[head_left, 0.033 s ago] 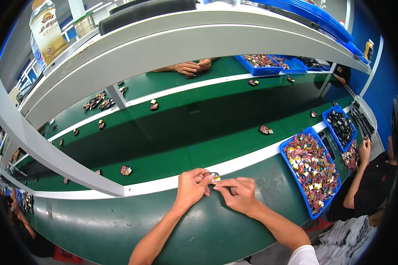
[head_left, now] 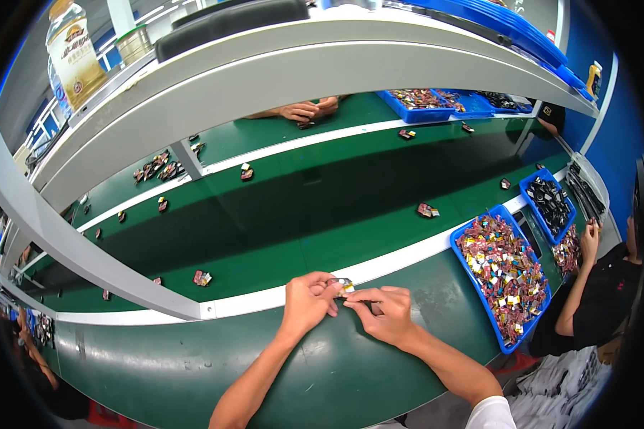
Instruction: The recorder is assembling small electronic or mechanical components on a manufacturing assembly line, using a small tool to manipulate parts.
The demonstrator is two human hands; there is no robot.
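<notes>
Above the near bench edge, my left hand is closed around a small black-cased part that shows a yellow and white piece. My right hand meets it from the other side, thumb and forefinger pinched at the part's lower edge. A small dark bit seems to be between those fingertips, too small to name. The fingers cover much of the part. To the right of my hands stands a blue tray heaped with small reddish, yellow and white components.
A green belt carries scattered parts, among them one beyond my hands. A second blue tray holds black pieces. A grey shelf frame arches overhead. Co-workers' hands show across the belt and at the right.
</notes>
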